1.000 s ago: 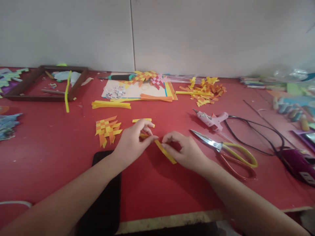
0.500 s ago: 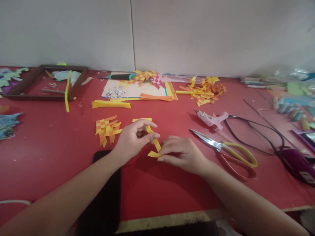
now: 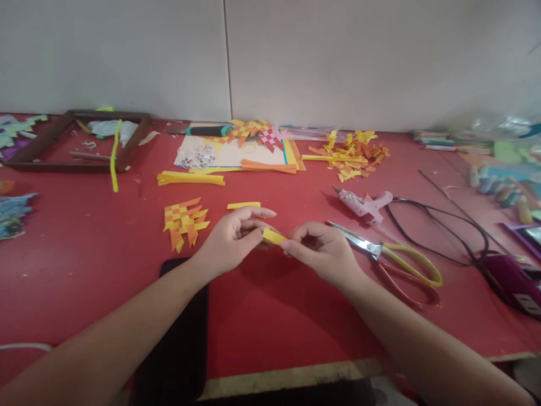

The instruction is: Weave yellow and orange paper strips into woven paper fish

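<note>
Left hand (image 3: 230,237) partly extended, grip pinching yellow strip (image 3: 274,236) at one end; right hand (image 3: 323,251) curled, pinching the other; both above tabletop (image 3: 270,327).

A craft workspace is indicated. Scissors (image 3: 373,250), a hot-glue gun (image 3: 359,205) and paper scraps (image 3: 353,153) are spread on a red table (image 3: 270,327).

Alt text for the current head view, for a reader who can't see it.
A person's left hand and right hand hold a yellow paper strip over a red tabletop. At left lies a woven orange-and-yellow paper fish; at right, scissors and a pink glue gun.
</note>
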A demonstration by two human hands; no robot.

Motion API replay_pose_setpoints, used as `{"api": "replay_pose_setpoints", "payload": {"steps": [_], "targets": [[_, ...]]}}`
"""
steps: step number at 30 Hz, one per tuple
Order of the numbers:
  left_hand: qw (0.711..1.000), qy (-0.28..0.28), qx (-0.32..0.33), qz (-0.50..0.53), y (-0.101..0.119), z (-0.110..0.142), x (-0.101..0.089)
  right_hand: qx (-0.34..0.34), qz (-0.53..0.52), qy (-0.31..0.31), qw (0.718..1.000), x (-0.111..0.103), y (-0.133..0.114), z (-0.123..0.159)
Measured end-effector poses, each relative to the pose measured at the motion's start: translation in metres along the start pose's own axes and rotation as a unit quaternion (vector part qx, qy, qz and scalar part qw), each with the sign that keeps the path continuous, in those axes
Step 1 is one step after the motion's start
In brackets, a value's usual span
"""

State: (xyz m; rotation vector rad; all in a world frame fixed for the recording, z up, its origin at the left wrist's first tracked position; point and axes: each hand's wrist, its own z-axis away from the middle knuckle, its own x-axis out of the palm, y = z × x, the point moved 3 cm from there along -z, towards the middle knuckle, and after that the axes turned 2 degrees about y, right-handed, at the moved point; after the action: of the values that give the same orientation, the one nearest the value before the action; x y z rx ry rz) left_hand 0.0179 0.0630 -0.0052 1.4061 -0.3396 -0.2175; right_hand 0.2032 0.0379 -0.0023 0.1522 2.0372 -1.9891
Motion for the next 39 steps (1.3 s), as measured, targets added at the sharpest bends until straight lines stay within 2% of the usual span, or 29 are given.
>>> {"api": "replay_pose_setpoints", "payload": {"steps": [4, 7, 11, 17, 28, 35, 39], "targets": [[0.998, 0.055, 0.010, 0.027, 0.0015, -0.0006, -0.0039, 0.003, 0.008, 0.052, 0.999, -0.0030, 0.0003, -0.0016], [0.998, 0.058, 0.012, 0.034, 0.0008, -0.0003, -0.0050, 0.001, 0.001, 0.065, 0.998, -0.0035, -0.0005, -0.0021], [0.998, 0.056, 0.025, -0.024, -0.0011, 0.0001, -0.0060, -0.006, 0.004, 0.076, 0.997, -0.0042, -0.0019, -0.0017], [0.996, 0.062, 0.022, -0.053, -0.0023, -0.0005, -0.0053, -0.014, 0.001, 0.073, 0.997, -0.0034, -0.0002, -0.0015], [0.998, 0.058, 0.020, -0.009, -0.0010, 0.0004, -0.0043, -0.024, 0.008, 0.095, 0.995, -0.0026, -0.0010, -0.0007], [0.994, 0.100, 0.039, 0.000, 0.0010, -0.0003, -0.0083, -0.038, -0.062, 0.062, 0.995, -0.0006, -0.0020, -0.0010], [0.991, 0.124, 0.057, 0.009, 0.0032, -0.0006, -0.0095, -0.038, -0.084, 0.066, 0.994, -0.0018, -0.0023, -0.0005]]}}
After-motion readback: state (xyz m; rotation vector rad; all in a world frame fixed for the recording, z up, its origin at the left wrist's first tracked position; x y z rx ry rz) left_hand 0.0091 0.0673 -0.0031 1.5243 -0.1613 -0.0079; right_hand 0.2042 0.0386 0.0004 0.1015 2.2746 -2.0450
